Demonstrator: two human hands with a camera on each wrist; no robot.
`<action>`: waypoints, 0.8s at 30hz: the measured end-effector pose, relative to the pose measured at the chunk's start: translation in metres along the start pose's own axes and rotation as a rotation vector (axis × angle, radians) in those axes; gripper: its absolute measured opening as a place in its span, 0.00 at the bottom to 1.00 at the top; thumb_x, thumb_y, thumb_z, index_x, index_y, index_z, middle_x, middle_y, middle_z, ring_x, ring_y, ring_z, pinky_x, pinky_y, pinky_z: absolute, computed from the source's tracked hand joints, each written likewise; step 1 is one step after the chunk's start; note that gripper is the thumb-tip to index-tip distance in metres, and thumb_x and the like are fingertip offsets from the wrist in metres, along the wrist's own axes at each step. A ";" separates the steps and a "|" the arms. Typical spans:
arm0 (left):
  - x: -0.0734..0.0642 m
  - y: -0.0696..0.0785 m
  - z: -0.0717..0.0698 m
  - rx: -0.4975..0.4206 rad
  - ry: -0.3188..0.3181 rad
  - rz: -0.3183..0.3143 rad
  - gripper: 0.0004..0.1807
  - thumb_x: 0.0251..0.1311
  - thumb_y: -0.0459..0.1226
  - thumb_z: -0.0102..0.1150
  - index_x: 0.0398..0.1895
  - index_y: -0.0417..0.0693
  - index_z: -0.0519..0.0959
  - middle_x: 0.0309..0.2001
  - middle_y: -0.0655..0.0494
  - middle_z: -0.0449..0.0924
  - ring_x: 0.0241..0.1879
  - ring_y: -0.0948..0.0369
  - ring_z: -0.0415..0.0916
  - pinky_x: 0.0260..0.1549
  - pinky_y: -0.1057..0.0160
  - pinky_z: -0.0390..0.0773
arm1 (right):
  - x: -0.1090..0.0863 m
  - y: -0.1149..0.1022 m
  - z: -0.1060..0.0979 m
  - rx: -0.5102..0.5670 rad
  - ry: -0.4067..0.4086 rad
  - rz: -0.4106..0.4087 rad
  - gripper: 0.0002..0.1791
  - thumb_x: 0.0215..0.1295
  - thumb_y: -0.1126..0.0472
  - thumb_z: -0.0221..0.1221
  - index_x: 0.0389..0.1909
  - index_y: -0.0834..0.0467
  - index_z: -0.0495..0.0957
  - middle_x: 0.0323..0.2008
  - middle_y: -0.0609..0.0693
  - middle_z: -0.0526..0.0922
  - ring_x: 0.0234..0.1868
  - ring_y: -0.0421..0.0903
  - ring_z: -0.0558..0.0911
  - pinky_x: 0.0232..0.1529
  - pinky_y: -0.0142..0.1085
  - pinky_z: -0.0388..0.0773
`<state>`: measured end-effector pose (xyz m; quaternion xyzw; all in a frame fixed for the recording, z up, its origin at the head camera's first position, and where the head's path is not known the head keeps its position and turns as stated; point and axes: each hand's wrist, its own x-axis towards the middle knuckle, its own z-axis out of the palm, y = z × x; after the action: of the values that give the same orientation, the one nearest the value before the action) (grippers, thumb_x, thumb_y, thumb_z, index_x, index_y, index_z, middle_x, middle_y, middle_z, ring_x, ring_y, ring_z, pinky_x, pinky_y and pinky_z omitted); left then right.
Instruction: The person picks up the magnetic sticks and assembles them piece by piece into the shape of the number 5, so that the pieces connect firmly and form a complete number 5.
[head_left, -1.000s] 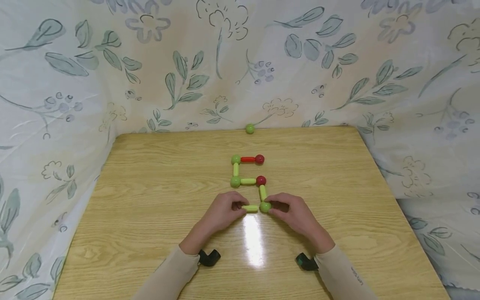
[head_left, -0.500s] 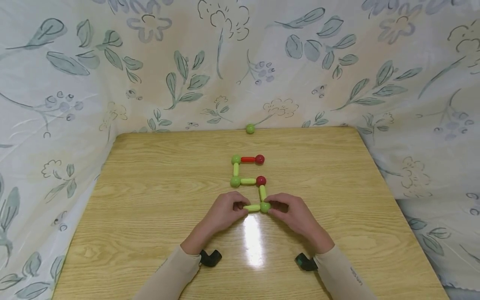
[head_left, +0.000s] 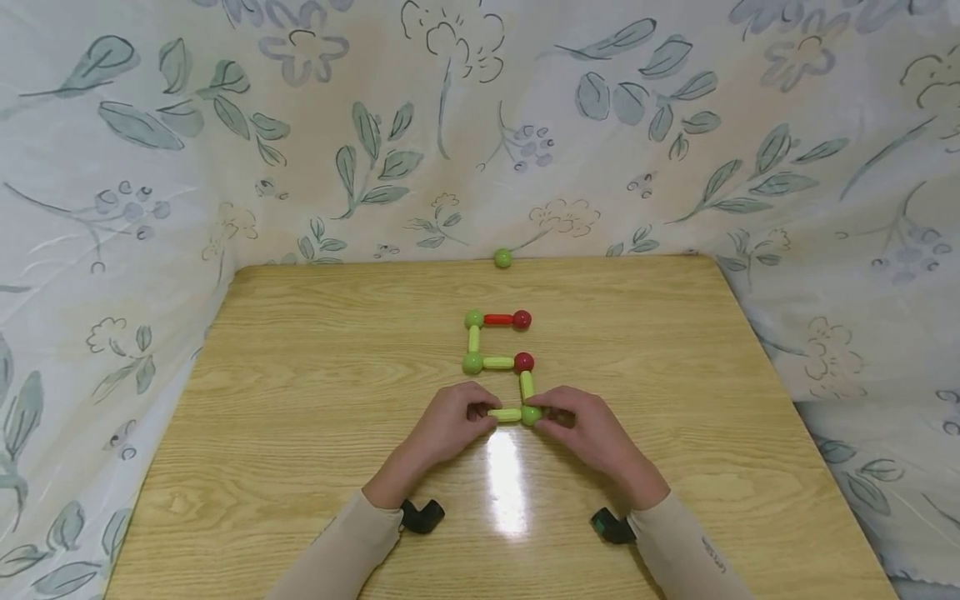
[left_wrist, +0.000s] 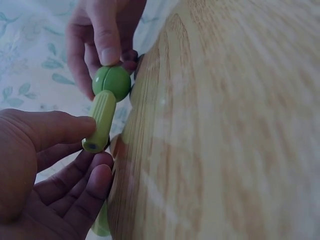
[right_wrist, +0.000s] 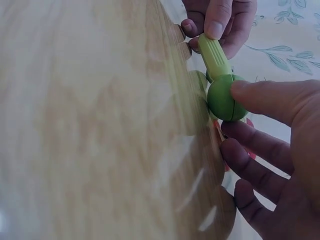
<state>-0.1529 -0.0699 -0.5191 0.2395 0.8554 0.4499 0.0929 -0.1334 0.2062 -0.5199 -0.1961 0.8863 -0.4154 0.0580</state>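
Observation:
My left hand (head_left: 455, 419) pinches the outer end of a ribbed yellow-green rod (left_wrist: 101, 120) between thumb and fingers. The rod's other end meets a green ball (right_wrist: 226, 99), which my right hand (head_left: 585, 423) holds between thumb and fingertips. From that ball a second yellow-green rod (head_left: 527, 385) runs up to a dark red ball (head_left: 523, 362). Beyond it the chain goes left along a rod (head_left: 498, 363) to a green ball (head_left: 472, 362), then up to another green ball (head_left: 474, 319). A red rod (head_left: 498, 319) links that one to a red ball (head_left: 521, 319) on the right.
A loose green ball (head_left: 503, 257) lies at the far edge of the wooden table (head_left: 315, 358), against a flowered cloth (head_left: 480, 133). Black wrist-worn devices (head_left: 422, 517) stick out by both sleeves.
The rod in my left hand has moved slightly right, closing the small gap to the green ball in my right hand. The rest of the chain keeps its shape.

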 end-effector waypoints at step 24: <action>0.003 -0.002 -0.013 -0.019 0.061 -0.022 0.07 0.70 0.33 0.71 0.48 0.43 0.90 0.39 0.61 0.83 0.38 0.64 0.79 0.40 0.62 0.83 | 0.000 0.003 0.000 -0.027 0.005 0.006 0.18 0.69 0.56 0.75 0.59 0.41 0.89 0.53 0.36 0.87 0.51 0.40 0.85 0.58 0.48 0.82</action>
<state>-0.1613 -0.0786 -0.5132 0.2154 0.8561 0.4639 0.0739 -0.1342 0.2085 -0.5224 -0.1932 0.8927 -0.4036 0.0542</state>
